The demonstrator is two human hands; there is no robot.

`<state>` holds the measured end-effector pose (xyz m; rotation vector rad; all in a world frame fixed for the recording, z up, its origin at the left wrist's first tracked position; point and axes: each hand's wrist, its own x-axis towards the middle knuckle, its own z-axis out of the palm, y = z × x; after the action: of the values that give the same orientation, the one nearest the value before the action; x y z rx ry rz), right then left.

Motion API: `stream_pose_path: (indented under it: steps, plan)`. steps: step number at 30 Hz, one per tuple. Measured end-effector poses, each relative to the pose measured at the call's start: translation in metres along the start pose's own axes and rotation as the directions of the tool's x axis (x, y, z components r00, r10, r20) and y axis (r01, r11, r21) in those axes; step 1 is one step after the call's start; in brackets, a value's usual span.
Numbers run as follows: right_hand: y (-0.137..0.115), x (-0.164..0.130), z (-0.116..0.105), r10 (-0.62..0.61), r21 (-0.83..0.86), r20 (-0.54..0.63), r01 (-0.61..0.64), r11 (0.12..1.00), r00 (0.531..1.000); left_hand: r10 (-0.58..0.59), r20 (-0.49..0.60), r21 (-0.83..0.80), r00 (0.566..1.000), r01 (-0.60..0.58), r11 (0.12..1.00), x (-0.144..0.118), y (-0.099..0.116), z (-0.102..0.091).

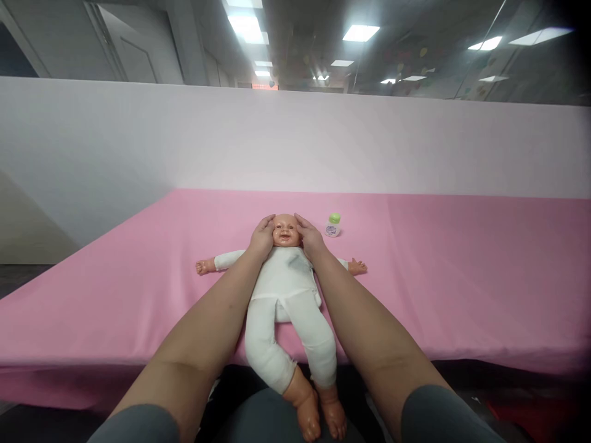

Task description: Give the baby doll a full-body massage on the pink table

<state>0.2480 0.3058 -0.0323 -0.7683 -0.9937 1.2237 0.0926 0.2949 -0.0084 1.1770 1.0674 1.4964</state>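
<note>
A wide table draped in a smooth pink cloth (462, 277) fills the view, with a pale pink partition wall (295, 141) rising behind it. Lying face-up on the cloth, near its front edge, is a plastic baby doll in a white cloth romper (289, 289), arms spread out to either side, legs running toward the camera and bare feet hanging off the edge.

Both forearms reach in over the doll's body. The left hand (262, 239) cups one side of the doll's head, fingers loosely curved and pressed against the cheek and temple. The right hand (308, 237) mirrors it on the other side, fingers gently bent along the head. Neither hand is gripping hard; both look like open palms resting in contact.

A small white bottle with a green cap (332, 225) stands upright just beside the right hand, cap on, apart from the fingers.

By my reading, the work sits at the head, with the torso and limbs untouched at this moment.
</note>
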Motion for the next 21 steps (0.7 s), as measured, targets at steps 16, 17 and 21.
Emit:
stream_pose_path:
  steps: [16,17,21]
  plan:
    - [-0.023,-0.024,0.010,-0.148,-0.268,0.041,0.153,0.951,0.988,0.085,0.084,0.148,0.993,-0.097,0.984,-0.015,0.014,-0.002]
    - [-0.024,-0.025,0.011,-0.153,-0.277,0.034,0.157,0.948,0.988,0.091,0.077,0.151,0.993,-0.102,0.983,-0.016,0.015,-0.002]
    - [-0.025,-0.025,0.013,-0.184,-0.325,-0.008,0.171,0.930,0.983,0.127,0.056,0.192,0.990,-0.135,0.972,-0.015,0.013,-0.001]
